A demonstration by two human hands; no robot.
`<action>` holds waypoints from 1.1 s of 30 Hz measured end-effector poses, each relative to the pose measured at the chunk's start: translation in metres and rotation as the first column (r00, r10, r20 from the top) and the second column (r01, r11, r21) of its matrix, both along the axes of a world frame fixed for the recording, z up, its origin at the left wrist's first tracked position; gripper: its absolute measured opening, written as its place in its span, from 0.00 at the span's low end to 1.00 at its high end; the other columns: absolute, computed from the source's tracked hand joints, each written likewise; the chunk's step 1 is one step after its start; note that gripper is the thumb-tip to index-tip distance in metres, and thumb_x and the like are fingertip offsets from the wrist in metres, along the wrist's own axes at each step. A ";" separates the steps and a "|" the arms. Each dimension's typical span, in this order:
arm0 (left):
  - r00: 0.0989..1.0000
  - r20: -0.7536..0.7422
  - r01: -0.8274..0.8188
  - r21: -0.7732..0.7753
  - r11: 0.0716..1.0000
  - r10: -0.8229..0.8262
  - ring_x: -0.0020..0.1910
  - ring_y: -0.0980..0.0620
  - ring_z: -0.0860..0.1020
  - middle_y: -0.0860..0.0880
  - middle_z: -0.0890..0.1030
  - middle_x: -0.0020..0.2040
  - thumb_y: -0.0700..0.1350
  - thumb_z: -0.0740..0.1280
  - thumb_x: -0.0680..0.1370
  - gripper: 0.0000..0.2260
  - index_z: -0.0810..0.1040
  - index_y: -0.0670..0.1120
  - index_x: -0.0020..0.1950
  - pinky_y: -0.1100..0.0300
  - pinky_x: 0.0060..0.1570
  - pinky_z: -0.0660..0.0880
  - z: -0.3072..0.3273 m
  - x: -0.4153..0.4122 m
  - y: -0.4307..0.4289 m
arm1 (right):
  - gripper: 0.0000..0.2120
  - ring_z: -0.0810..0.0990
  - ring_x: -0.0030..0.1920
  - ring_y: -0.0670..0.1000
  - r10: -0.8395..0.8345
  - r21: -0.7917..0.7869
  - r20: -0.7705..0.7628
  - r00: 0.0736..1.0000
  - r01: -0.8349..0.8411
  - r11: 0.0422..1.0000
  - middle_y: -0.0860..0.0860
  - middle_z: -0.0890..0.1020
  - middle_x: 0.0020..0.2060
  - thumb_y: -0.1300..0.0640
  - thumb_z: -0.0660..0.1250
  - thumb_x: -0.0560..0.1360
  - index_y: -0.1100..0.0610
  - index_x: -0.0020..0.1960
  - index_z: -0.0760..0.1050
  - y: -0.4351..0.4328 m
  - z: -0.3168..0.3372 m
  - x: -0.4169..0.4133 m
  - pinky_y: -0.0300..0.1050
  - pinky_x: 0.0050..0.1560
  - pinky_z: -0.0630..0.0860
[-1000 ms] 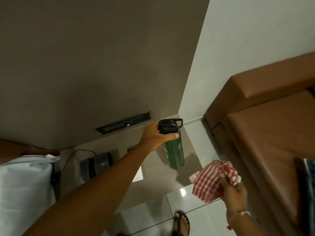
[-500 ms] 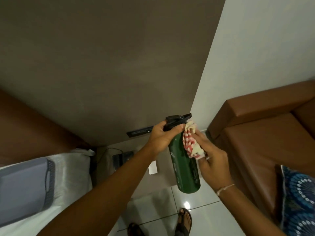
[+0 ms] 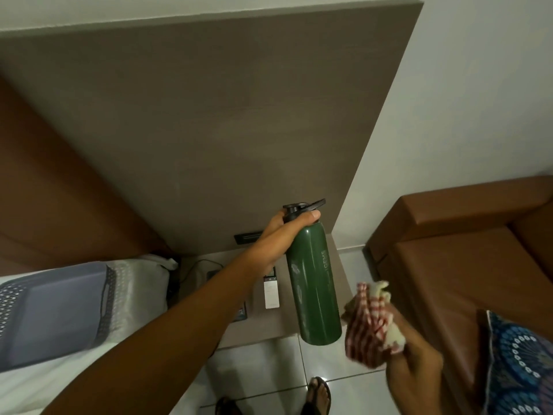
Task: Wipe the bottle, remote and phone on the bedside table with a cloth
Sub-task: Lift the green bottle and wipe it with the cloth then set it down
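My left hand grips the neck of a tall green bottle with a black flip cap, holding it upright in the air above the bedside table. My right hand holds a bunched red-and-white checked cloth just right of the bottle's base, not touching it. A white remote lies flat on the table behind my left forearm. A dark flat object, perhaps the phone, lies partly hidden under my forearm.
A bed with a grey pillow lies to the left. A brown sofa with a blue patterned cushion stands to the right. A cable runs across the table's back. My sandalled feet stand on white tiles.
The bottle was lifted off the table. The cloth rubbed near its neck half a second ago and has now slid down past the base, away from the bottle.
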State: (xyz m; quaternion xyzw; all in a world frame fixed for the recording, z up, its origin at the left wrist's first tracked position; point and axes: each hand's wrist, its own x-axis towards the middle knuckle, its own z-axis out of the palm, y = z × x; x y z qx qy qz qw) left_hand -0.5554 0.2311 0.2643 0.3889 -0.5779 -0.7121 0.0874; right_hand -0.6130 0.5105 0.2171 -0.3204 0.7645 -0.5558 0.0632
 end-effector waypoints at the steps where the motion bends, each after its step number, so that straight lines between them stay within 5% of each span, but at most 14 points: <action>1: 1.000 -0.003 0.023 0.027 0.999 -0.023 0.52 0.52 0.85 0.49 0.85 0.56 0.67 0.76 0.63 0.33 0.75 0.55 0.64 0.50 0.57 0.79 0.000 0.000 0.002 | 0.22 0.77 0.62 0.42 -0.002 -0.010 0.014 1.000 0.002 1.000 0.40 0.80 0.60 0.59 0.68 0.76 0.35 0.62 0.75 -0.003 0.004 -0.010 0.33 0.61 0.71; 4: 0.999 -0.012 0.053 0.125 0.991 -0.052 0.59 0.44 0.82 0.44 0.83 0.59 0.61 0.75 0.68 0.30 0.73 0.50 0.65 0.40 0.64 0.75 0.003 -0.001 0.009 | 0.21 0.77 0.63 0.45 0.056 -0.020 -0.089 0.994 -0.058 0.998 0.38 0.77 0.63 0.59 0.64 0.77 0.41 0.66 0.73 -0.022 0.022 -0.030 0.37 0.62 0.73; 9: 0.998 0.003 0.062 0.150 0.987 -0.063 0.59 0.43 0.82 0.42 0.83 0.60 0.62 0.74 0.68 0.33 0.76 0.44 0.66 0.41 0.63 0.76 0.011 -0.007 0.020 | 0.25 0.74 0.66 0.46 0.249 0.125 -0.262 0.932 -0.223 0.967 0.49 0.74 0.68 0.66 0.68 0.74 0.51 0.68 0.72 -0.063 0.038 -0.036 0.45 0.64 0.72; 14: 0.993 -0.035 -0.102 0.251 0.962 0.115 0.54 0.43 0.84 0.42 0.84 0.57 0.61 0.77 0.68 0.32 0.77 0.46 0.66 0.49 0.54 0.81 0.014 -0.013 0.024 | 0.23 0.73 0.65 0.39 0.214 0.011 -0.160 0.964 -0.215 0.977 0.50 0.74 0.67 0.57 0.61 0.75 0.41 0.68 0.71 -0.049 0.031 0.001 0.32 0.62 0.70; 18: 0.991 -0.038 -0.114 0.283 0.952 0.130 0.51 0.43 0.85 0.42 0.86 0.52 0.61 0.74 0.70 0.27 0.81 0.43 0.60 0.50 0.52 0.81 0.013 -0.010 0.016 | 0.24 0.75 0.66 0.45 0.275 0.131 -0.142 0.951 -0.257 0.958 0.46 0.74 0.69 0.63 0.63 0.73 0.44 0.66 0.75 -0.003 0.008 0.029 0.34 0.63 0.70; 21: 0.996 -0.021 -0.079 0.286 0.955 0.089 0.48 0.44 0.84 0.43 0.86 0.47 0.61 0.72 0.72 0.25 0.83 0.41 0.57 0.50 0.54 0.80 0.014 -0.007 0.015 | 0.20 0.74 0.66 0.46 0.338 0.190 -0.143 0.930 -0.309 0.932 0.43 0.74 0.68 0.58 0.62 0.75 0.45 0.64 0.77 0.014 0.003 0.031 0.39 0.64 0.71; 25: 0.998 -0.018 -0.059 0.280 0.958 0.067 0.52 0.45 0.84 0.43 0.86 0.50 0.56 0.71 0.74 0.20 0.83 0.42 0.58 0.49 0.59 0.78 0.015 -0.006 0.016 | 0.24 0.78 0.61 0.45 0.100 0.035 -0.047 0.994 -0.099 0.994 0.46 0.80 0.61 0.59 0.65 0.74 0.38 0.64 0.74 -0.002 0.020 0.001 0.40 0.61 0.73; 27: 0.998 0.018 -0.064 0.248 0.967 0.061 0.54 0.44 0.84 0.42 0.85 0.54 0.56 0.73 0.72 0.23 0.80 0.42 0.61 0.47 0.59 0.79 0.017 -0.008 0.020 | 0.28 0.76 0.64 0.44 0.079 0.034 -0.139 0.987 -0.075 0.997 0.46 0.78 0.64 0.62 0.63 0.73 0.37 0.66 0.71 -0.024 0.035 -0.019 0.38 0.63 0.72; 30: 0.996 0.058 -0.077 0.187 0.979 0.067 0.52 0.45 0.84 0.44 0.86 0.53 0.55 0.77 0.68 0.25 0.79 0.44 0.60 0.51 0.50 0.80 0.018 -0.015 0.029 | 0.24 0.65 0.73 0.50 0.328 0.260 -0.346 0.879 -0.246 0.934 0.50 0.70 0.71 0.61 0.62 0.75 0.46 0.69 0.71 -0.062 0.056 -0.035 0.49 0.68 0.68; 33: 0.992 0.066 -0.119 0.257 0.959 0.106 0.51 0.42 0.85 0.43 0.88 0.50 0.54 0.78 0.66 0.24 0.83 0.42 0.56 0.52 0.49 0.81 0.022 -0.020 0.027 | 0.27 0.57 0.75 0.57 0.511 0.445 -0.367 0.777 -0.336 0.830 0.53 0.65 0.74 0.64 0.64 0.73 0.50 0.71 0.70 -0.085 0.065 -0.029 0.59 0.70 0.62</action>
